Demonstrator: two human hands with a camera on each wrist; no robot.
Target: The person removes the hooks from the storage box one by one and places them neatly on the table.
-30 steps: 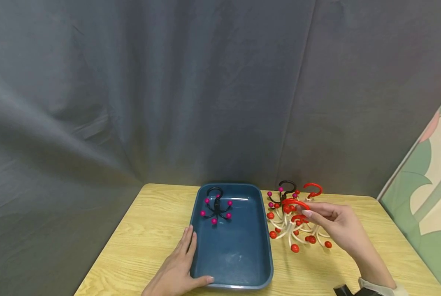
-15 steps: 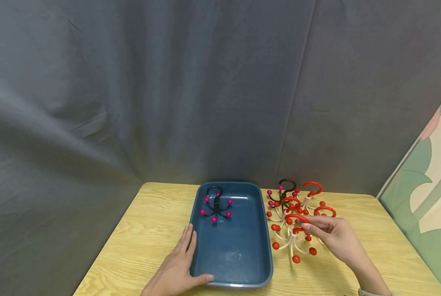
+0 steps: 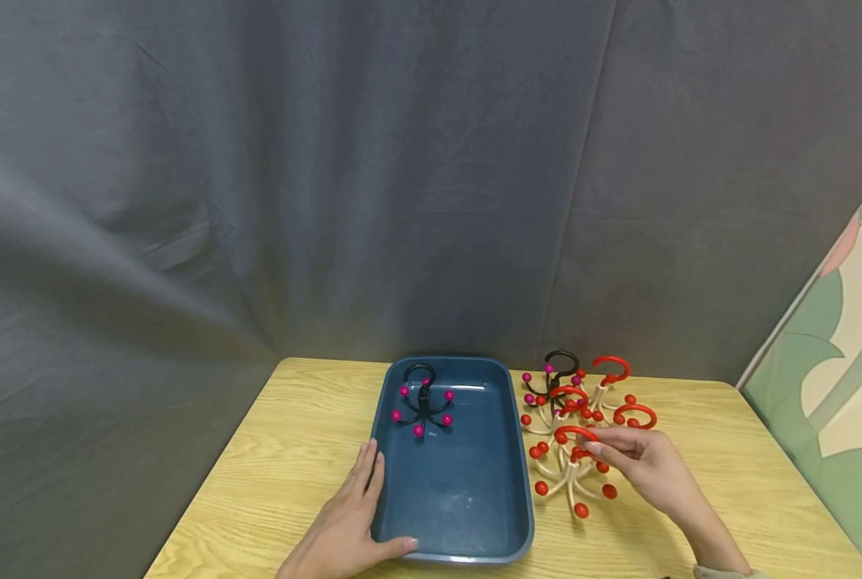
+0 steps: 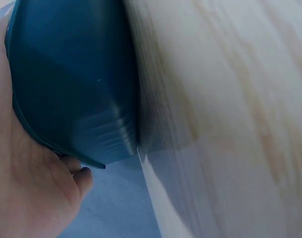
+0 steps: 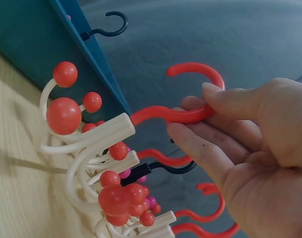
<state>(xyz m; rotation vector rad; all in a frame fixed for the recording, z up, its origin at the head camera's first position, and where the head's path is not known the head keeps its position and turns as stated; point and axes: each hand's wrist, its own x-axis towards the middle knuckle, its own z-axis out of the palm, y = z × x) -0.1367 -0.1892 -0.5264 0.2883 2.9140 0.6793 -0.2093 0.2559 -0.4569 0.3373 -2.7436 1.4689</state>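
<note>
In the head view, my right hand [image 3: 637, 466] pinches the red hook of a white multi-arm hanger [image 3: 570, 474] with red balls on its arm tips. The hanger is upright beside the tray's right wall. Thumb and fingers meet on the red hook in the right wrist view, and the white stem [image 5: 109, 131] points away from the palm. My left hand [image 3: 347, 515] lies along the left front corner of a blue tray [image 3: 525, 515], fingers straight on the side and thumb on the front rim. A black hanger [image 3: 424, 400] with pink balls stands inside the tray, toward its back.
Behind the held hanger, several others crowd together: one black hanger [image 3: 555, 388] and white ones with red hooks, such as the rear hanger [image 3: 601, 392]. A grey curtain [image 3: 431, 201] hangs behind the wooden table [image 3: 257, 482]. A floral panel [image 3: 836, 386] stands at right.
My right hand has brought the red-hooked hanger down and toward the table's front, in front of the other hangers. My left hand has stayed at the tray's corner.
</note>
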